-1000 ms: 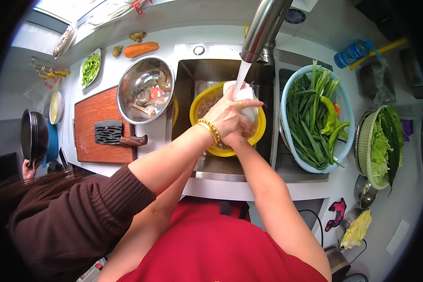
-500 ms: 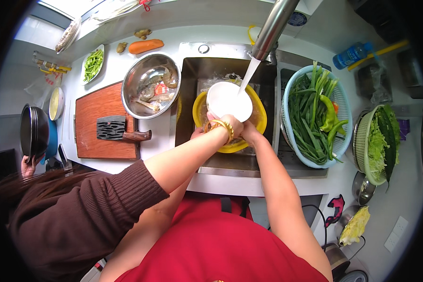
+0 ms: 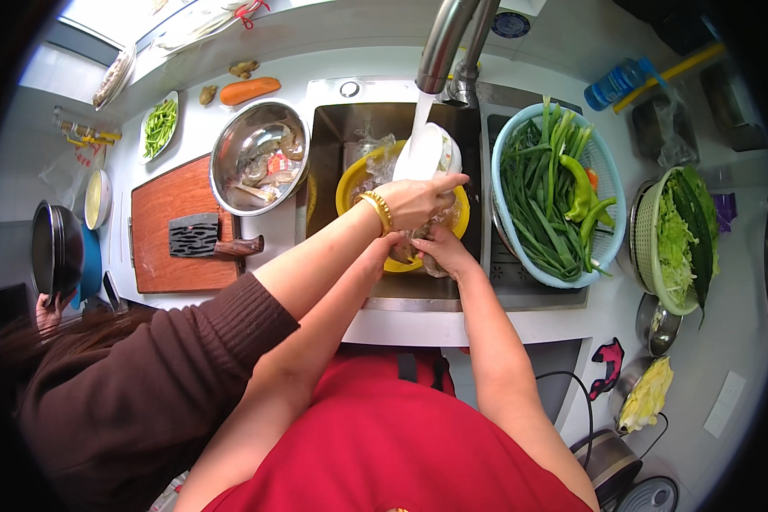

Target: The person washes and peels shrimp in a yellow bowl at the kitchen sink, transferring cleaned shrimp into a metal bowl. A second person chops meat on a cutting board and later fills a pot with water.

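A yellow basin (image 3: 347, 192) sits in the steel sink (image 3: 328, 136) under a running tap (image 3: 442, 43). My right hand (image 3: 444, 250) is at the basin's near rim, closed on a pale translucent lump (image 3: 432, 266). My left hand (image 3: 394, 253) is beside it, mostly hidden under another person's forearm, so its grip is unclear. That person, in a brown sleeve and a gold bracelet, reaches in from the left. Their hand (image 3: 418, 200) holds a white bowl (image 3: 433, 152) tilted on edge in the water stream.
Left of the sink are a steel bowl (image 3: 224, 162) of seafood and a wooden board (image 3: 166, 256) with a cleaver (image 3: 198, 236). A blue basket (image 3: 610, 200) of green stalks and peppers sits to the right, with a green basket (image 3: 644, 247) of leaves beyond. A carrot (image 3: 249, 90) lies at the back.
The other person's hand has tipped the white bowl from face-up onto its edge under the stream. My two hands now show at the basin's near rim.
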Demonstrator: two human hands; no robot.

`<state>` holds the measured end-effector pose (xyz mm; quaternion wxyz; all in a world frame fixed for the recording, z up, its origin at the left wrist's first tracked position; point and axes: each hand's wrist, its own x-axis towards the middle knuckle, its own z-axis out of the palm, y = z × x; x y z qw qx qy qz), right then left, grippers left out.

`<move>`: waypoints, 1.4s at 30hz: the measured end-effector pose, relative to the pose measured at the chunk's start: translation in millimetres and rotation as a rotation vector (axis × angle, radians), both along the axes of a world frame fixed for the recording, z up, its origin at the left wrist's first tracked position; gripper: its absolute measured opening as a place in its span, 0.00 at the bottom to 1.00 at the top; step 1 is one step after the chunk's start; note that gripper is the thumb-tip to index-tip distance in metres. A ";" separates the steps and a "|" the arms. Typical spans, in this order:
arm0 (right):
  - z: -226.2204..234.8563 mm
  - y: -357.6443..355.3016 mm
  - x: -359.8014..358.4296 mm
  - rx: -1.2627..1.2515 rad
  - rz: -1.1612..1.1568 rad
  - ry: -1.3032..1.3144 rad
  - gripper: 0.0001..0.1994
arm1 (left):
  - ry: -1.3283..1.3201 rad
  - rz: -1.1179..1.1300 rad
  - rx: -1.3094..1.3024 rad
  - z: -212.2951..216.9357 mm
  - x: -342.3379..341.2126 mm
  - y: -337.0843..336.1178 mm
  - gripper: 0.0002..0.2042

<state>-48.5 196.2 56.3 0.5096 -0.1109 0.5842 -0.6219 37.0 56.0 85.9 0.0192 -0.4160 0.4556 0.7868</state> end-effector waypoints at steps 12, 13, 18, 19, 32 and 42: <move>45.8 17.1 5.3 0.460 0.243 0.709 0.17 | -0.007 -1.100 -1.175 37.9 -41.8 -8.7 0.23; 30.9 17.2 6.1 0.464 0.259 0.786 0.17 | -0.033 -1.053 -0.999 13.1 -34.0 -8.5 0.23; 24.4 19.2 6.5 0.554 0.235 0.791 0.13 | -0.060 -0.926 -0.613 -16.1 -36.8 2.3 0.17; 21.2 18.0 7.0 0.568 0.196 0.767 0.13 | -0.090 -0.929 -0.593 -17.9 -38.8 2.9 0.17; -6.3 13.1 9.9 0.233 -0.514 -0.090 0.11 | 0.056 -0.477 -0.248 -19.9 -31.9 32.8 0.13; -13.3 -9.0 3.0 -0.055 -0.924 -0.642 0.06 | 0.127 -0.343 -0.169 -9.2 -27.9 32.6 0.12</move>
